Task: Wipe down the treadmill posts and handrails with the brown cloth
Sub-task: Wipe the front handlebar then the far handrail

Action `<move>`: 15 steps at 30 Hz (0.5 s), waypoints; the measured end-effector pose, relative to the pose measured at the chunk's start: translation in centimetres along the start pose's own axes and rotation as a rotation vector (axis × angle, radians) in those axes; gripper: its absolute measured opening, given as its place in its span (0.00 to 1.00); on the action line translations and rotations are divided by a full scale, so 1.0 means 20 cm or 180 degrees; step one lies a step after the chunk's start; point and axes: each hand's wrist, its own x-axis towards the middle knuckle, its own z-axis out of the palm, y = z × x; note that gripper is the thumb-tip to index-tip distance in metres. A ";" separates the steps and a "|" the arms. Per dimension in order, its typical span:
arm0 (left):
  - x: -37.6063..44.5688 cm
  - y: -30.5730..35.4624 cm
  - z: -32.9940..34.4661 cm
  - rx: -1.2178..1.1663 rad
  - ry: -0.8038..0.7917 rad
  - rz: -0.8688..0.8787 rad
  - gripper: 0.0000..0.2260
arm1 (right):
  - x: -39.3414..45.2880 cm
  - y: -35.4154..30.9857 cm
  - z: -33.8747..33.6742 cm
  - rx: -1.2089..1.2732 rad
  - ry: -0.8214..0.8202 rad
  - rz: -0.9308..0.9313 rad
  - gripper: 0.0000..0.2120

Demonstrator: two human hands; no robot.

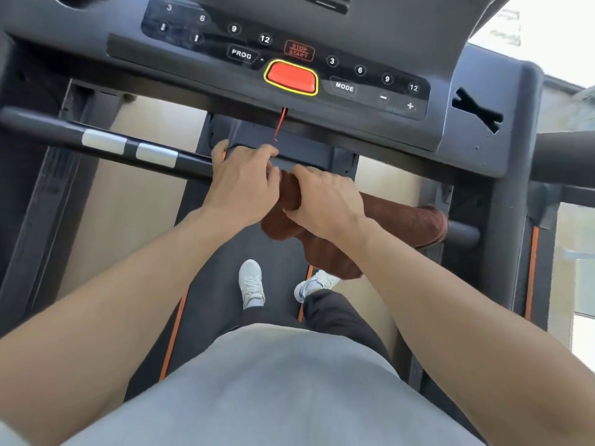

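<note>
While I am looking down from the head view, I am judging the wipe as partway through: the handrail (106, 144) toward its left end, with its two silver pads, is lying bare, and nothing here is showing the posts done. My left hand (244, 178) is curling over the bar at mid-span, just beside the brown cloth (399, 217). My right hand (325, 201) is gripping the cloth bunched on the rail, the rest draping toward the right end.
</note>
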 end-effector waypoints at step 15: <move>-0.01 -0.05 -0.04 -0.0601 -0.0175 0.0225 0.08 | -0.31 0.46 -0.10 -0.0196 -0.0531 0.0700 0.19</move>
